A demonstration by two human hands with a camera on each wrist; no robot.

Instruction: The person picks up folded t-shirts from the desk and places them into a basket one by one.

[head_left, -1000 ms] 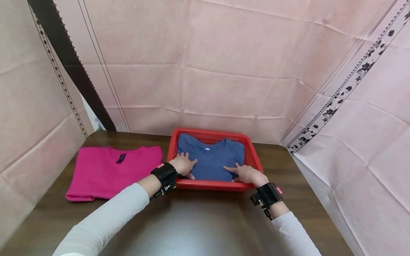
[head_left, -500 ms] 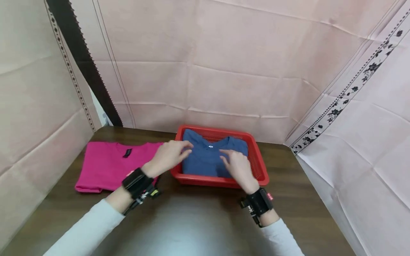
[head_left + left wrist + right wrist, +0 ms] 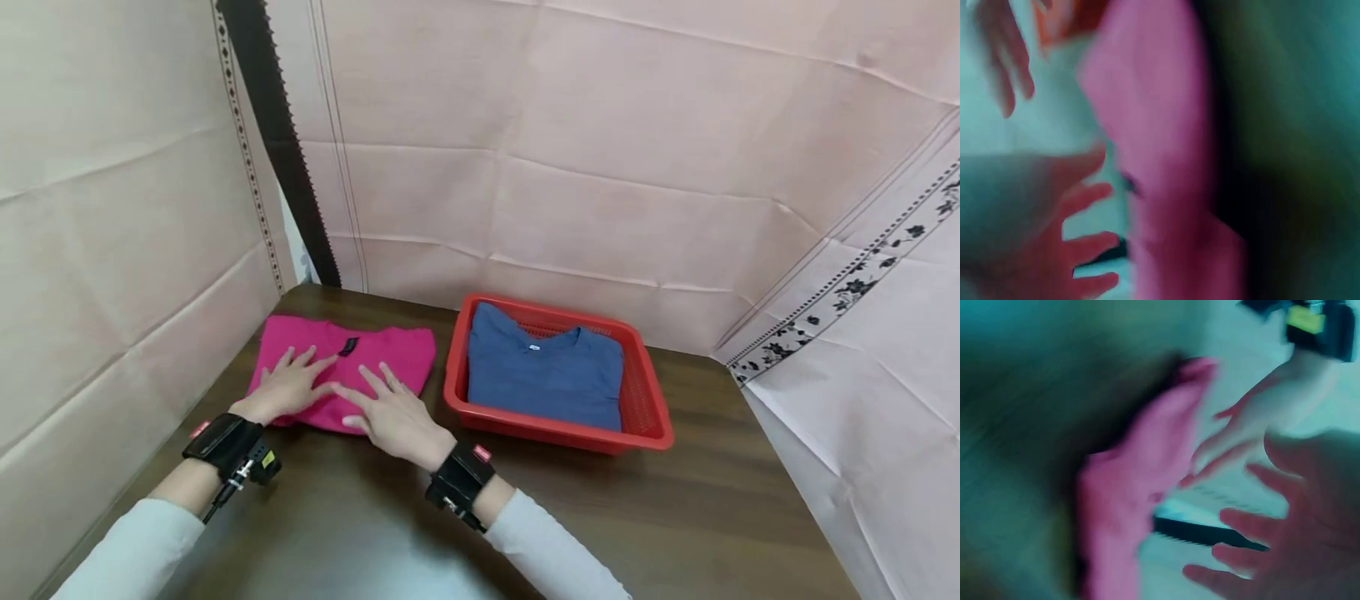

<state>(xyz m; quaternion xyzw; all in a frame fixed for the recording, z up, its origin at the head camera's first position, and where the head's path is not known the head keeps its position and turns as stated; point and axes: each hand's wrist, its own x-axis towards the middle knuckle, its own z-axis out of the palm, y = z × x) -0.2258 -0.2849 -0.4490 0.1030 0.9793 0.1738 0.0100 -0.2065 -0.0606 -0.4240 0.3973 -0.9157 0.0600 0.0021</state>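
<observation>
A folded pink T-shirt [image 3: 408, 343] with a dark neck label lies at the left of the table. Over its left part is my left hand [image 3: 283, 392], fingers spread. My right hand [image 3: 402, 423] reaches over its front right part, also with spread fingers. Both wrist views are blurred; there the left hand [image 3: 1082, 244] and the right hand [image 3: 1260, 544] seem a little apart from the pink cloth. Neither hand grips anything. A folded blue T-shirt [image 3: 543, 375] lies inside a red plastic basket [image 3: 540, 427], right of the hands.
The brown wooden table [image 3: 720, 492] extends in front of and right of the basket. Pale patterned cloth [image 3: 600, 150] hangs behind and along both sides of the table, close to the basket's back.
Both hands have left the blue T-shirt in the basket and moved left over the pink T-shirt. The head view has turned left, so the basket appears farther right. Both T-shirts stay folded.
</observation>
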